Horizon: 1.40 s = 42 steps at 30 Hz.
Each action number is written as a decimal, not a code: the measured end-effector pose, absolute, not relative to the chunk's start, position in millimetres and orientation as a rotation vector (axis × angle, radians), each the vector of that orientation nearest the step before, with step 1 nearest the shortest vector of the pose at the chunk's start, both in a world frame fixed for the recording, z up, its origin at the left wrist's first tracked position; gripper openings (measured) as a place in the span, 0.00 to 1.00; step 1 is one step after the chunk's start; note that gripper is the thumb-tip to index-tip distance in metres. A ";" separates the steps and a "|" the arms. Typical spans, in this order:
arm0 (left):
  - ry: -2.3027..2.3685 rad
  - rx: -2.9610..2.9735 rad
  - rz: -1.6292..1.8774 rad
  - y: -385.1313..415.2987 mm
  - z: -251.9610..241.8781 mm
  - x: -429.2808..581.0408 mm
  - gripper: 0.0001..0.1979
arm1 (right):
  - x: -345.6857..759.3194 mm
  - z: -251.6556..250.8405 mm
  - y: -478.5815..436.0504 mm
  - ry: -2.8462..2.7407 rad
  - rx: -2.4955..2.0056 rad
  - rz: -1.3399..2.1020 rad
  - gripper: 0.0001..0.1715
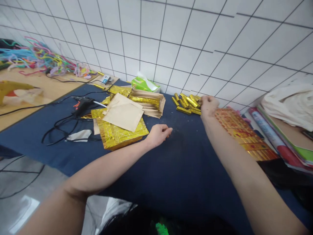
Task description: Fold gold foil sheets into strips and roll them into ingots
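Observation:
My left hand (160,134) is above the dark blue cloth, fingers curled in and thumb against them; nothing shows in its grip. Farther right, my right hand (209,104) reaches to the end of a small pile of gold foil rolls (187,101) near the wall. Its fingers are bent downward and partly hidden, so what they pinch cannot be made out. Left of my left hand sits a gold foil-covered block (119,135) with tan paper sheets (124,112) on top. Behind it is a stack of tan paper (153,104) with a gold strip lying across.
A black glue gun (83,106) with its looping cable lies at the left, beside a white scrap (79,135). A green tissue pack (144,83) leans by the wall. Patterned orange-gold sheets (244,133) lie right. Colourful pipe cleaners (49,58) and a yellow glue gun (14,88) occupy the wooden table.

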<state>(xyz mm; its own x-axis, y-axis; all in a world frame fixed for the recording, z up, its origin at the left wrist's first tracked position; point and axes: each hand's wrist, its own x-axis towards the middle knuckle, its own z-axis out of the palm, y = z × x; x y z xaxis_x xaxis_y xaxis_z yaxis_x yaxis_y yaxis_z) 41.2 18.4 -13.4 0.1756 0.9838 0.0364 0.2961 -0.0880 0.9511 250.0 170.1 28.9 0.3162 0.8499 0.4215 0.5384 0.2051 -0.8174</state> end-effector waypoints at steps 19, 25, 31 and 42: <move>0.768 2.689 0.713 -35.9 8.3 57.8 0.13 | 121.4 29.3 122.8 -2.175 -1.095 -0.160 0.16; 0.775 2.725 0.715 -33.9 5.8 57.0 0.13 | 106.8 23.1 139.4 -2.567 -1.100 -0.123 0.16; 0.795 2.721 0.730 -32.1 4.5 56.1 0.13 | 89.7 18.2 131.5 -2.692 -1.177 -0.152 0.16; 0.833 2.664 0.676 -28.3 4.0 55.0 0.11 | 92.1 25.4 132.2 -2.552 -1.299 0.164 0.21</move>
<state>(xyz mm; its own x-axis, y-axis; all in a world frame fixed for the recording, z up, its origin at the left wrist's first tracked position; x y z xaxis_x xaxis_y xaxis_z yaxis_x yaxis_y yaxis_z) 55.0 -28.3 4.0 0.7261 0.5910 0.3513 0.4658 -0.7987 0.3809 92.1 132.2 25.4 -0.5602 0.8065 0.1892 0.7756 0.5908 -0.2223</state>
